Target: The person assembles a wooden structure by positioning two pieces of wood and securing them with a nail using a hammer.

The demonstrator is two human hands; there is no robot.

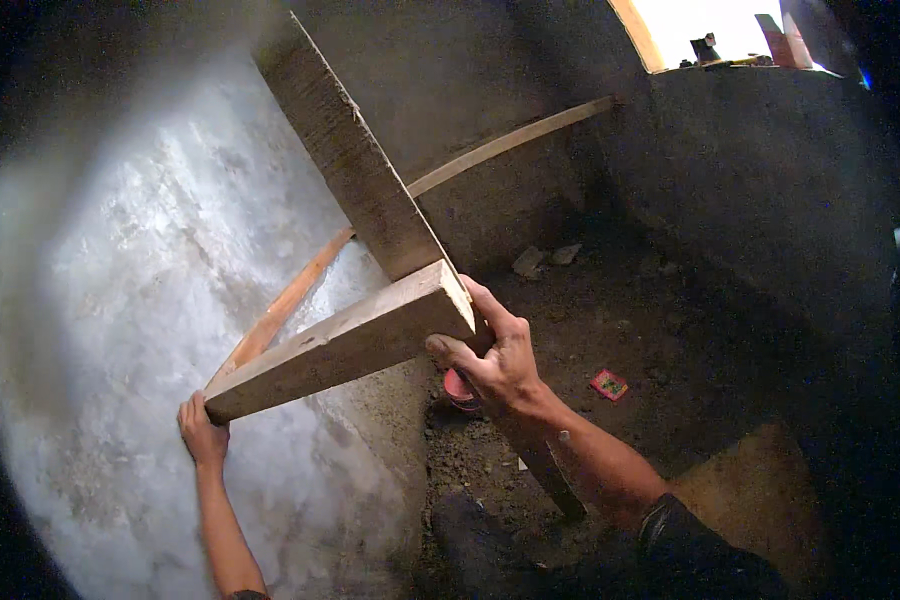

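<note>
A short, thick wooden beam (pixel 340 350) reaches from the pale wall out toward the middle of the view. My left hand (pixel 203 432) is closed round its wall-side end, fingertips over the top edge. At the other end, my right hand (pixel 502 365) grips the beam where it meets a long wooden plank (pixel 355 160), thumb below and fingers at the far side. The plank slants from upper left down past my right hand, and a dark length of wood (pixel 550 475) continues below it. My right palm and part of the joint are hidden.
A brown wooden strip (pixel 290 300) runs along the pale wall (pixel 120 300); another strip (pixel 515 147) crosses the dark wall. Stones (pixel 545 260), a red container (pixel 460 388) and a red packet (pixel 608 385) lie on the dirt floor. A bright window opening (pixel 710 25) is at upper right.
</note>
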